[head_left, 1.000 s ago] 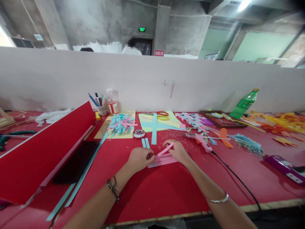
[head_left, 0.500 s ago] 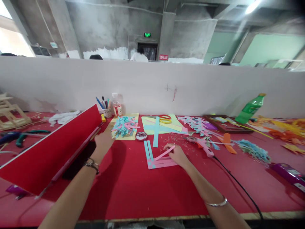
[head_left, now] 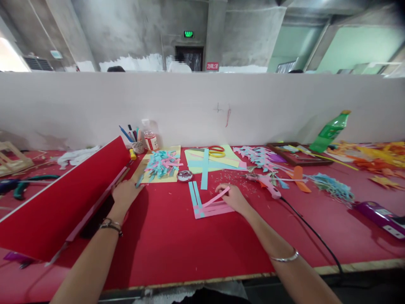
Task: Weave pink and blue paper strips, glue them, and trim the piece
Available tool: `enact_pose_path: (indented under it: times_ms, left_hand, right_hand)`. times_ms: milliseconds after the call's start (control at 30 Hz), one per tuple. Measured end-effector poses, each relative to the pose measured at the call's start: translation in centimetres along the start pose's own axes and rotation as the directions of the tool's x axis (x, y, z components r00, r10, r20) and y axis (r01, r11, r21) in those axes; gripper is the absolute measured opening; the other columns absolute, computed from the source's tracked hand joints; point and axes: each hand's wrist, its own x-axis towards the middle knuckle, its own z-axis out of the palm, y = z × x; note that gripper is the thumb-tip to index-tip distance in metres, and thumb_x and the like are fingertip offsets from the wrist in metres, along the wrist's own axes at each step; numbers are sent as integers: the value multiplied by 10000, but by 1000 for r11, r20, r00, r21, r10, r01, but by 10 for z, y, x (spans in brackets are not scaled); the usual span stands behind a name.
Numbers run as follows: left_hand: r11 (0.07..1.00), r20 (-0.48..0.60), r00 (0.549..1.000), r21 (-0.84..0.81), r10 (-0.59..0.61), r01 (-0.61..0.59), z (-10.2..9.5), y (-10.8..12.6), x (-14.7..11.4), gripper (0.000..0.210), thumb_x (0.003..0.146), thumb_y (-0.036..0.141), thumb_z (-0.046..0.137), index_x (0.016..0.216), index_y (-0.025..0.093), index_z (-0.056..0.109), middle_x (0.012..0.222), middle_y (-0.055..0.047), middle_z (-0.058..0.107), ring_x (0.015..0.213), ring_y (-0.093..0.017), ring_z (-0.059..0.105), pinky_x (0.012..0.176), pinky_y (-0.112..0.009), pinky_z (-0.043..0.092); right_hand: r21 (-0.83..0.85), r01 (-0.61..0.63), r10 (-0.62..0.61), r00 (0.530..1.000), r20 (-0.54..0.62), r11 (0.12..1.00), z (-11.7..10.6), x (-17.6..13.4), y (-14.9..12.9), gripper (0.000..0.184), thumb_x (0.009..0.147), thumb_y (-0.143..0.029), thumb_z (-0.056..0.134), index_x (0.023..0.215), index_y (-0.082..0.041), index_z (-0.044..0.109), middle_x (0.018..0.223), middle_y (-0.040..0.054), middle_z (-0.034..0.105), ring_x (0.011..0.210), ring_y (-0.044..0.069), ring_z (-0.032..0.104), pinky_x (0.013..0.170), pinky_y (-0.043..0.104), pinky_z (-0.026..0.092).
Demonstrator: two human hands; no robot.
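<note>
My right hand (head_left: pixel 234 198) is closed on a pink paper strip (head_left: pixel 215 196), lifting its free end. Its other end lies in a corner weave where pink strips (head_left: pixel 218 212) cross blue strips (head_left: pixel 194 195). On the left, my left hand (head_left: pixel 125 195) is closed, fingers curled low over the table beside the raised red board. A small bluish sliver (head_left: pixel 139 180) shows at its fingertips; whether they grip it is unclear. Just beyond lies a heap of blue and pink paper scraps (head_left: pixel 162 164) on a yellow sheet. A loose blue strip (head_left: pixel 204 171) lies past the weave.
A red board (head_left: pixel 69 198) leans at left, a dark flat object (head_left: pixel 95 219) beside it. A round tin (head_left: pixel 184 175), scissors (head_left: pixel 217 152) and coloured sheets lie ahead. A pink glue gun (head_left: pixel 267 185) with its black cord (head_left: pixel 310 230) lies right, near a green bottle (head_left: pixel 330 131).
My left hand has drawn back from the scrap heap, toward me and leftward. The right hand still holds the lifted pink strip in about the same place. The view has shifted slightly.
</note>
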Motion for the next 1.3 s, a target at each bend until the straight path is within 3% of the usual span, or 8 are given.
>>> enact_pose_path:
  times_ms: [100,300,500,833,1133,1300]
  left_hand:
    - [999,-115,993,39,27,-22,6,3,-6,422,786,416,424,947,68,599,950,-204,582,943,-328,511,809,-421,342]
    - [996,-207,977,91,40,-22,15,6,-13,365,807,323,384,943,71,610,959,-177,573,961,-314,446,802,-428,311]
    - [978,-265,944,129,194,-165,19,7,-16,407,844,221,273,845,79,654,887,-164,589,911,-292,432,848,-425,223]
    - [989,-231,964,94,133,-114,18,9,-14,356,842,232,292,925,115,618,967,-140,591,946,-289,447,805,-384,294]
    - [982,-27,986,101,164,-161,4,13,2,335,768,95,329,870,48,645,964,-215,589,978,-323,469,781,-405,337]
    - [984,57,983,32,174,-176,0,7,11,348,708,97,395,967,73,626,955,-201,613,958,-336,502,796,-434,332]
  right_hand:
    - [2,-1,1,1000,0,1000,0,0,-2,283,578,-40,389,713,-177,597,716,16,629,681,147,552,625,243,398]
    - [8,4,-4,1000,-7,1000,0,0,-1,268,609,-47,406,721,-170,617,728,26,637,678,146,556,631,245,406]
    - [15,9,-9,1000,-10,1000,-1,0,-2,269,622,-51,414,728,-176,627,724,20,641,687,144,560,637,241,408]
    - [15,17,-17,999,-47,1000,-2,0,2,279,616,-58,398,743,-174,618,697,15,620,651,140,545,608,231,391]
    - [5,22,-22,994,-108,1000,-1,1,8,229,663,-123,393,716,-172,610,659,13,605,614,141,528,587,235,378]
    - [4,27,-27,994,-109,1000,-2,0,11,244,653,-120,381,719,-175,609,643,9,600,616,142,529,580,231,377]
